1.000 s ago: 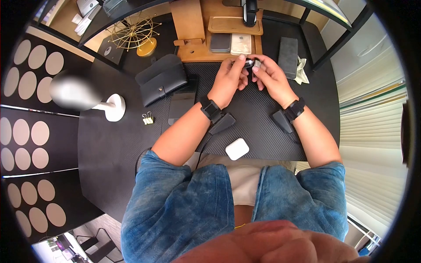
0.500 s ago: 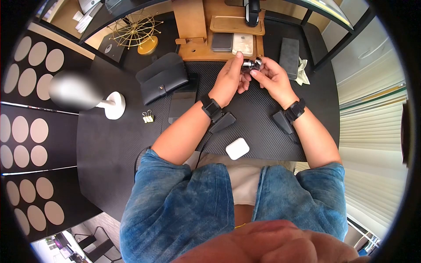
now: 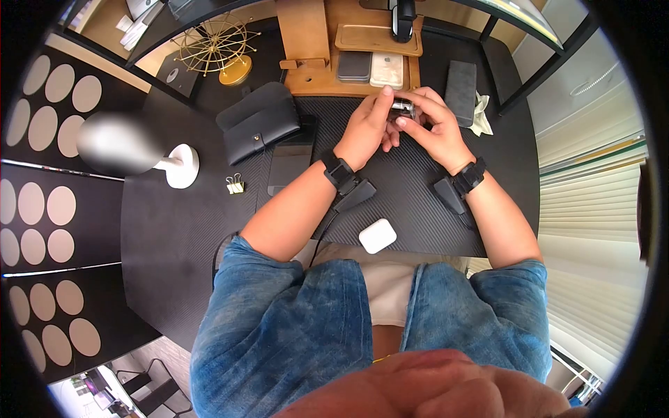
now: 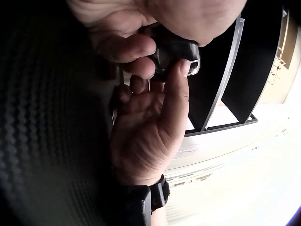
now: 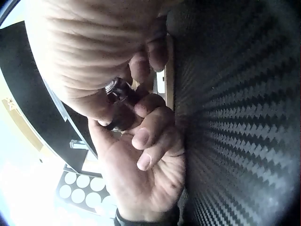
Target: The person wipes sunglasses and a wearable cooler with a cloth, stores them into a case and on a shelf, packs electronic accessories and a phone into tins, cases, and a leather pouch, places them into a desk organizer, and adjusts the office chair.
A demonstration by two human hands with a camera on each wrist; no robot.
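Note:
Over the far part of the dark desk mat, both hands meet around a small glossy black object with silver trim [image 3: 402, 108]. My left hand [image 3: 362, 129] grips its left end, thumb along the top. The right hand [image 3: 440, 132] pinches the other end between thumb and fingers. In the left wrist view, the right thumb presses a rounded, silver-edged end of the black object [image 4: 176, 54]. A ribbed silver ring [image 5: 112, 87] shows on it in the right wrist view. Fingers hide much of the object, and I cannot tell its exact kind.
A white earbud case [image 3: 378, 236] lies near the front edge. Left are a black pouch [image 3: 258, 129], a binder clip [image 3: 235, 184] and a white lamp [image 3: 182, 167]. A wooden stand [image 3: 303, 35] holding two phones is behind the hands; a grey case [image 3: 460, 93] stands right.
The right hand's fingers have shifted and closed in around the object, covering more of it. Its silver part was more exposed before. The left hand has kept its hold.

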